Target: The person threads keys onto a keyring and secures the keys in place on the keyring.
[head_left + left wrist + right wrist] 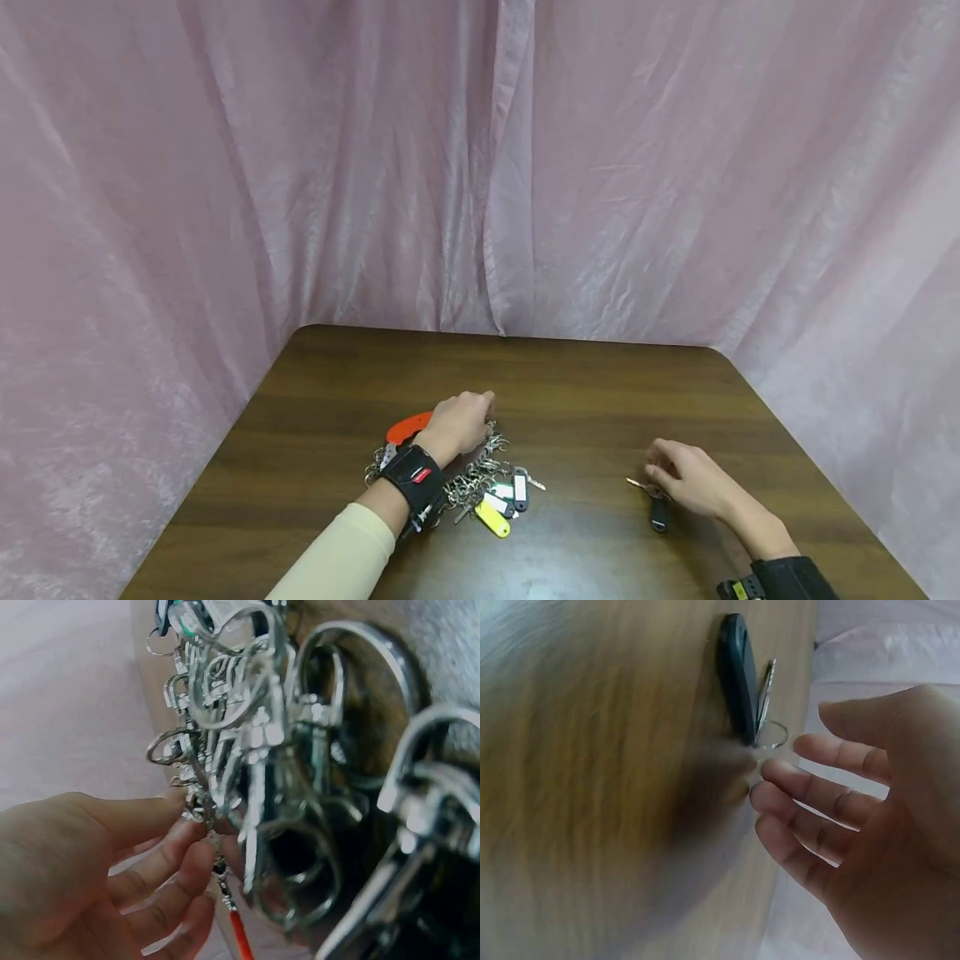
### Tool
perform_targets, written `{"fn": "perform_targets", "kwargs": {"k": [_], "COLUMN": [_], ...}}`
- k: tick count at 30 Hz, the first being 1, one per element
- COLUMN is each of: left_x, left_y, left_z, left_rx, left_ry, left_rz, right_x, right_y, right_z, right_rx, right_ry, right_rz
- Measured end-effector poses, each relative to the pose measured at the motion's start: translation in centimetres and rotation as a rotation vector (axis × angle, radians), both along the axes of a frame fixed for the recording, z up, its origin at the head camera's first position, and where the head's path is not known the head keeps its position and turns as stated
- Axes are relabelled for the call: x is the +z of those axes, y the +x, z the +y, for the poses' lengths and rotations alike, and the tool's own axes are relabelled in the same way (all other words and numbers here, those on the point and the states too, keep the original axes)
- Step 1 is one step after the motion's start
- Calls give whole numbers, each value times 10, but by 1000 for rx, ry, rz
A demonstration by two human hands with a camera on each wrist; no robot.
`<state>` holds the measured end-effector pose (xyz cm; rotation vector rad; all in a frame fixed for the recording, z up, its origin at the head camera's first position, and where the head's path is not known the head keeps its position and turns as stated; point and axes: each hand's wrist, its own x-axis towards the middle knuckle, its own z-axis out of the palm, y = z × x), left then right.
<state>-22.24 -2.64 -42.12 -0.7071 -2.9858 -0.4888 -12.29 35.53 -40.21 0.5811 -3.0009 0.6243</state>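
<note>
My left hand [459, 423] pinches the metal rings of a chain [210, 802] between thumb and fingers, in the left wrist view. Split rings and clasps crowd this chain, and an orange piece [407, 427] lies beside the hand. Key tags hang at the near end: a yellow tag [492, 518], a black tag [520, 489] and white ones, with a key [537, 483] poking out. On the right, my right hand [688, 477] hovers with loosely bent fingers just beside a key [766, 694] with a black tag [737, 679] and a ring [775, 736]. Nothing shows between those fingers.
Everything lies on a brown wooden table [585, 400] with rounded far corners. Pink curtains [375, 167] hang behind it and along both sides. Bare tabletop separates the chain from the single key on the right.
</note>
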Motion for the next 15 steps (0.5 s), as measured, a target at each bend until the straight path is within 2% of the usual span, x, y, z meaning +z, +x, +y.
{"fn": "perform_targets", "kwargs": {"k": [5, 11, 15], "left_x": [3, 3, 1], "left_y": [3, 0, 1], "left_z": [-2, -5, -9], "left_rx": [-18, -19, -9], "left_ry": [7, 85, 131], "left_rz": [-54, -134, -165], "right_x": [3, 1, -2], "right_y": [13, 19, 22], "right_z": [7, 13, 13], "right_rx": [7, 40, 25], "right_ry": [6, 62, 66], "right_rz": [-18, 33, 45]}}
